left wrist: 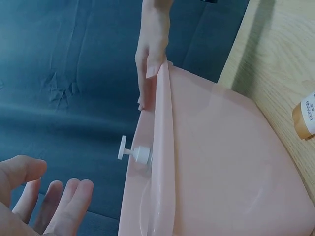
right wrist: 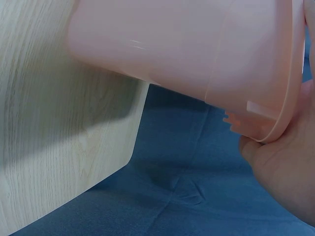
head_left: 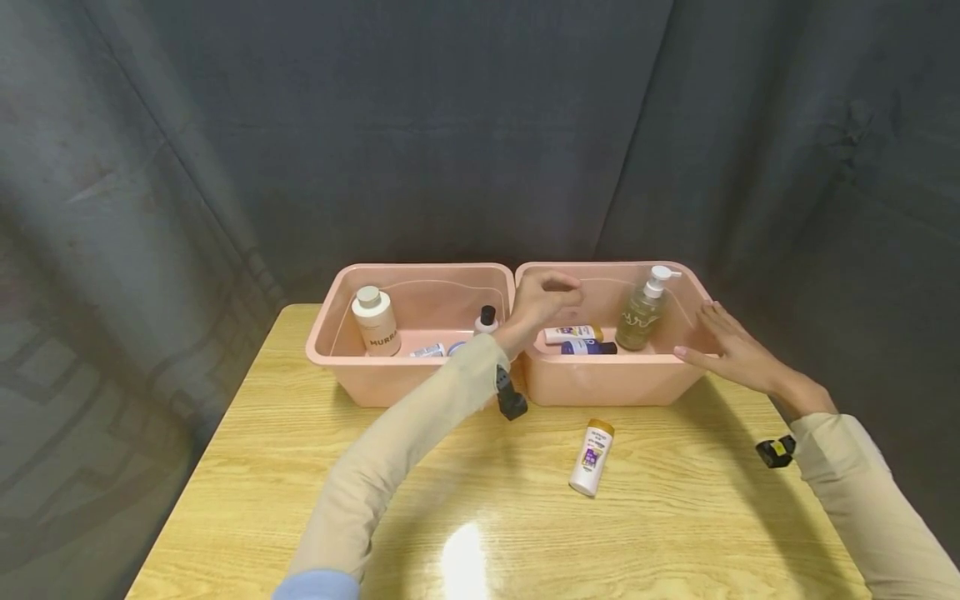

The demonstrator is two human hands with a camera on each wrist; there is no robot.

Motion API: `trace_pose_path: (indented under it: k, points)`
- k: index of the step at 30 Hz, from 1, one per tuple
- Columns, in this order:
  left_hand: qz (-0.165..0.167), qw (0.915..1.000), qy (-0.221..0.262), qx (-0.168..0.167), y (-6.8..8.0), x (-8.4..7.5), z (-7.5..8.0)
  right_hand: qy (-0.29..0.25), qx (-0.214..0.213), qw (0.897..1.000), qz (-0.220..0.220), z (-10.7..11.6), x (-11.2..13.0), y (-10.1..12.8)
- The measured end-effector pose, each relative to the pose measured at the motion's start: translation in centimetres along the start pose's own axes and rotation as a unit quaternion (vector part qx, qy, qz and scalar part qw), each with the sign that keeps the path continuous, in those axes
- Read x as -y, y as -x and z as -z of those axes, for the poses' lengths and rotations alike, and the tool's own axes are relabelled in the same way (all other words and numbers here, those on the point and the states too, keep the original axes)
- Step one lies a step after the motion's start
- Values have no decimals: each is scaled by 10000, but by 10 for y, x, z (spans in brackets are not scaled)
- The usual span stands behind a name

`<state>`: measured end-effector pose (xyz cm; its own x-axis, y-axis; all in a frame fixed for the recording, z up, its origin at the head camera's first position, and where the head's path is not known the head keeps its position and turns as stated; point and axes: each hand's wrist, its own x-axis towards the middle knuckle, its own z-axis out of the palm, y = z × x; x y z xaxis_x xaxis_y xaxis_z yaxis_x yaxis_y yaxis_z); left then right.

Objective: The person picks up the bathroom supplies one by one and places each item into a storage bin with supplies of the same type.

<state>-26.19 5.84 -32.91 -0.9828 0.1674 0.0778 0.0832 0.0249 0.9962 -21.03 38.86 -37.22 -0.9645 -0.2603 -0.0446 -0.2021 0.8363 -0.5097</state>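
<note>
Hovering over the right pink tub, the left hand hangs above its left inner corner with fingers loosely bent and nothing in them; the left wrist view shows those fingers slack and apart, holding nothing. Below the hand, inside the tub, lie a small white bottle with a yellow cap and a dark blue bottle, both on their sides, and an amber pump bottle stands upright farther right. The right hand lies flat against the tub's right rim, fingers straight and together, touching the pink plastic; from the right wrist the rim edge rests against the palm.

Just beside it on the left stands a second pink tub, its rim touching the first, holding a cream jar-like bottle, a small black-capped bottle and a little tube. On the wooden worktop, in front of the right tub, a white shampoo bottle with a gold cap lies on its side, apart from both hands.
</note>
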Motion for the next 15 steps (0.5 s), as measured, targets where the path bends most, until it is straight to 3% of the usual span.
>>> trace_pose_path:
  k: [4,15]
  points:
    - [61,9998,132,168,3,0,-1,-3,3,10000,-6,1,0,1]
    - [-2,9984,-83,552,15,7,-6,-20,2,10000,1,0,0,0]
